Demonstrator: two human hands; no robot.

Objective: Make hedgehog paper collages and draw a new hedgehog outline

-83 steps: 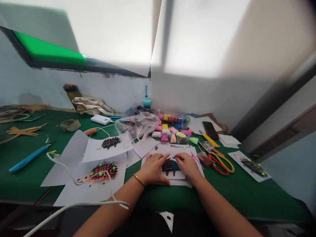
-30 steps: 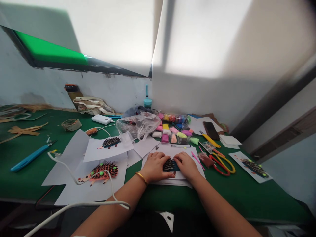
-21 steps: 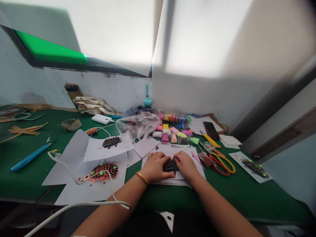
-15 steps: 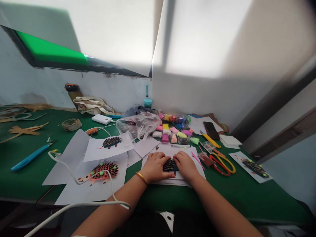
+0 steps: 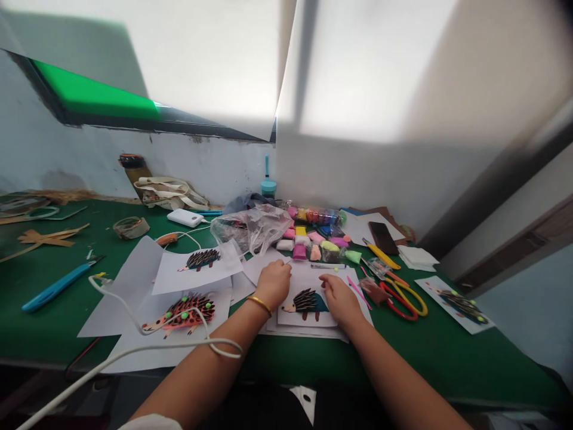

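A hedgehog picture lies on white paper in front of me, with a teal body, a pale face and brown feet. Dark narrow spines cover the front part of its back, while the rear part is plain teal. My left hand is up and left of the hedgehog, its fingertips pinched together at the paper's upper edge; whatever is between them is too small to make out. Beside the hedgehog's rear, my right hand rests on the paper with loosely bent fingers apart, holding nothing I can see.
Several colourful clay packs lie behind the paper, near a pen. Scissors, a yellow cutter and a phone are to the right. Leftward are a pink hedgehog picture, a white cable and a blue cutter.
My left hand has lifted off the hedgehog and moved up and left, its fingers closing at the paper's top. My right hand has shifted slightly right, uncovering the hedgehog.
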